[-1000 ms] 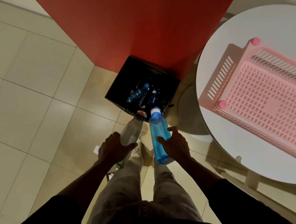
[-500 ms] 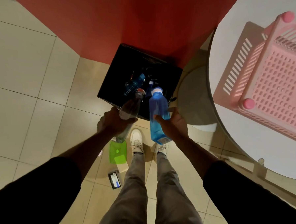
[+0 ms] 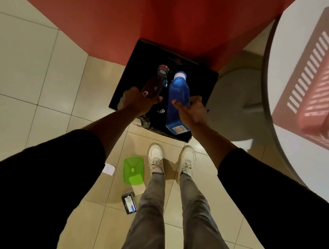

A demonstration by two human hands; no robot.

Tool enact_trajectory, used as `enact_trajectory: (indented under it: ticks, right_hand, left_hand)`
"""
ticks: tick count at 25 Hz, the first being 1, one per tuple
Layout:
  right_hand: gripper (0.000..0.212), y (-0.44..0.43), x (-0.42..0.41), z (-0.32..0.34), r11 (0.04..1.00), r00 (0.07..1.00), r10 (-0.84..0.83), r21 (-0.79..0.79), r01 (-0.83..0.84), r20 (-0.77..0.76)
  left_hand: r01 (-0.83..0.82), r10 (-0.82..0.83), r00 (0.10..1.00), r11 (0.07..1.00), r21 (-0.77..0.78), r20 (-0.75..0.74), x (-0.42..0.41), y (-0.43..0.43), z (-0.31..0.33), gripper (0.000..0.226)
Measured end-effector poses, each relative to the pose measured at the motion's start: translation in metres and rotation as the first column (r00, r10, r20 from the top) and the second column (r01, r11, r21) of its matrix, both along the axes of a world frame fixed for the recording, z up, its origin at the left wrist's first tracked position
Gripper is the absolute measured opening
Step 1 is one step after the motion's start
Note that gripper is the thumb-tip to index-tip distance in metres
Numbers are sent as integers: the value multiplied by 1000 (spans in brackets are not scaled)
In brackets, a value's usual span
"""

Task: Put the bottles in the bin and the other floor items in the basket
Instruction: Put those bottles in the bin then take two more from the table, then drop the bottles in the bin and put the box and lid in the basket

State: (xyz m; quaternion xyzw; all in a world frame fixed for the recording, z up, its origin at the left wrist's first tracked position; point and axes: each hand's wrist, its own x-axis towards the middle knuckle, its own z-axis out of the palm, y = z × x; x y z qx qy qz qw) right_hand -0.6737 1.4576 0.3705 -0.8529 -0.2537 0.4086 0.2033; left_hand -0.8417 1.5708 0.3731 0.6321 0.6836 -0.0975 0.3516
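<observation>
Person stands over a square black bin (image 3: 130, 76) w/ a glossy dark liner, set against a red wall (image 3: 154, 25) on beige floor tiles. Left hand (image 3: 137, 102) is wrapped round a clear plastic bottle w/ a red cap (image 3: 154, 83); it reads dark against the bin, smooth and round-bodied, neck pointing away from the fingers (image 3: 155, 100) and out over the bin opening. Right hand (image 3: 192, 111) is closed on a translucent blue plastic bottle w/ a white cap (image 3: 178, 93), flat-sided, label at its base just below the palm; thumb across the front, cap end beyond the fingertips, also above the bin. Both bottles tilted, side by side, close but whether touching can't tell.

Behind the hands, near the white sneakers: a green see-through plastic lid or container (image 3: 133, 169), a small white card (image 3: 108, 169), a small black box w/ blue-white label (image 3: 128, 202). To the right, a pink slotted plastic basket (image 3: 309, 75) sits on a round white table (image 3: 305, 164), well apart from the fingers.
</observation>
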Motion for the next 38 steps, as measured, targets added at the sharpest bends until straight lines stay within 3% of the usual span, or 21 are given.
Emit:
enact_trajectory:
  ticks: [2,5,8,14,19,25,32,38]
  right_hand:
    - [70,1,-6,-13,997,997,67,-39,-65,37]
    - [81,-12,-21,-26,942,925,324,-161,-295,201]
    - [78,-28,-33,-20,880,817,475,-163,-447,328]
    - [75,-54,-48,12,799,737,598,-158,-581,314]
    - [82,-83,-53,49,715,643,696,-236,-658,318]
    - [87,-127,-70,102,704,624,706,-237,-669,334]
    - [93,-175,-92,135,622,533,775,-254,-741,340]
    - [91,-208,-109,140,468,363,857,-257,-845,365]
  left_hand:
    - [17,-17,1000,1000,-14,0,6,7,-11,103]
    - [337,-334,936,942,9,-109,8,-1,-22,122]
    - [523,-515,851,849,79,-106,-5,-20,-19,127]
    - [709,-691,697,704,38,-193,-52,-70,10,119]
    - [732,-706,671,679,55,-226,-84,-102,45,119]
    - [661,-638,743,747,69,-203,-116,-145,86,118]
    - [587,-567,806,803,103,-172,-149,-206,120,114]
    - [476,-446,866,874,97,-225,-179,-277,133,113]
